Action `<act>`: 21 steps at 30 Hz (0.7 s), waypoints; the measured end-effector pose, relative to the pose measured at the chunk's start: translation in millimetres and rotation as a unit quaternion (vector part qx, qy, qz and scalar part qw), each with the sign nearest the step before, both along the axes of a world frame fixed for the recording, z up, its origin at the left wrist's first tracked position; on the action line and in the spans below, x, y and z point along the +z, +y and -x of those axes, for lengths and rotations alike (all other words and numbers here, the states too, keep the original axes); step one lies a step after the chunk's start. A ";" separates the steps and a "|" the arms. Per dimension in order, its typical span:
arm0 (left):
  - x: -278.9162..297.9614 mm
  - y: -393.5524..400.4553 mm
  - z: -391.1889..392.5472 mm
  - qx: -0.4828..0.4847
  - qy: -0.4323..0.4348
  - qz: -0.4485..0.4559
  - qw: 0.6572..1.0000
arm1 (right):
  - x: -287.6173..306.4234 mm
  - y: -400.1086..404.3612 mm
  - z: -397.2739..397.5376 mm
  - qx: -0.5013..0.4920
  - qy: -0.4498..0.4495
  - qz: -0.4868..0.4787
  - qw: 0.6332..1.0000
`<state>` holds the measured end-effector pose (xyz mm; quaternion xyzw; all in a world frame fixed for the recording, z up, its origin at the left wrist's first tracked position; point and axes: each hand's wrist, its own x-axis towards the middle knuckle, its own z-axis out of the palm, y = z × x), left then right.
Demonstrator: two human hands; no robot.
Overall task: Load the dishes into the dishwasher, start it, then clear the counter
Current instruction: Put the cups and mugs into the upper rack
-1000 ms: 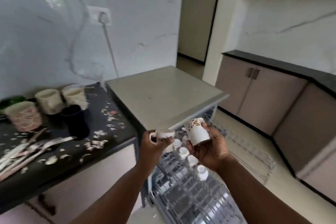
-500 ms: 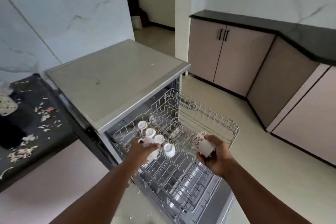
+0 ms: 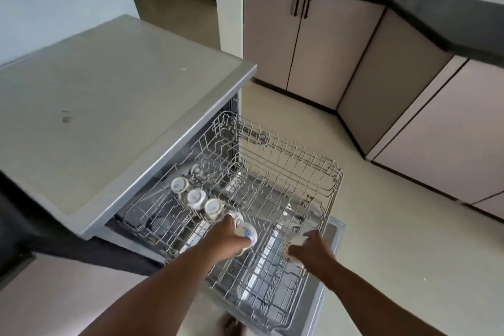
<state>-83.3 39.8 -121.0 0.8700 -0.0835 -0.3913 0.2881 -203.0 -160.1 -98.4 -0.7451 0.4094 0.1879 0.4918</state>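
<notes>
Loading is in progress. The left hand (image 3: 227,237) has its grip closed around a white cup (image 3: 247,234), setting it upside down in the upper rack (image 3: 331,185), just after three cups (image 3: 195,197) already standing there. The right hand (image 3: 311,252) grips a patterned cup (image 3: 296,240) above the same rack. Starting the dishwasher and clearing the worktop seem not yet done.

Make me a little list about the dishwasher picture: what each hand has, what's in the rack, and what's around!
left hand: holds a white cup upside down at the near end of the cup row
right hand: grips a patterned cup over the rack
rack: pulled out, wire
cups in rack: four bottoms-up in a row
dishwasher door: open, below the rack
cabinets: shut, across the floor
</notes>
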 end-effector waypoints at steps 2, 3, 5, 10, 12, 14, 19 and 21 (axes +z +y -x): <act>-13.6 -3.5 -2.7 -0.023 0.002 -0.016 1.000 | -10.5 3.9 0.1 0.065 0.012 0.069 0.995; -20.6 -6.0 -2.8 -0.033 0.004 -0.024 0.999 | -16.1 5.6 0.7 0.090 0.012 0.090 0.992; -30.8 -13.9 -3.0 -0.046 -0.008 -0.035 0.998 | -25.0 8.3 1.2 0.130 0.002 0.118 0.985; -54.5 -39.1 -6.1 -0.040 -0.063 -0.031 0.997 | -61.6 5.4 -10.9 0.193 -0.004 0.145 0.970; -60.7 -47.2 -7.4 -0.026 -0.093 -0.032 0.995 | -74.5 3.8 -17.1 0.221 -0.007 0.153 0.963; -64.9 -52.0 -9.2 -0.014 -0.120 -0.040 0.992 | -84.3 2.1 -21.3 0.252 -0.012 0.156 0.955; -81.0 -51.9 -5.5 -0.004 -0.156 -0.089 0.984 | -101.6 2.1 -23.5 0.318 -0.050 0.158 0.933; -85.4 -55.8 -0.4 0.000 -0.162 -0.107 0.981 | -106.7 2.9 -25.0 0.334 -0.059 0.155 0.928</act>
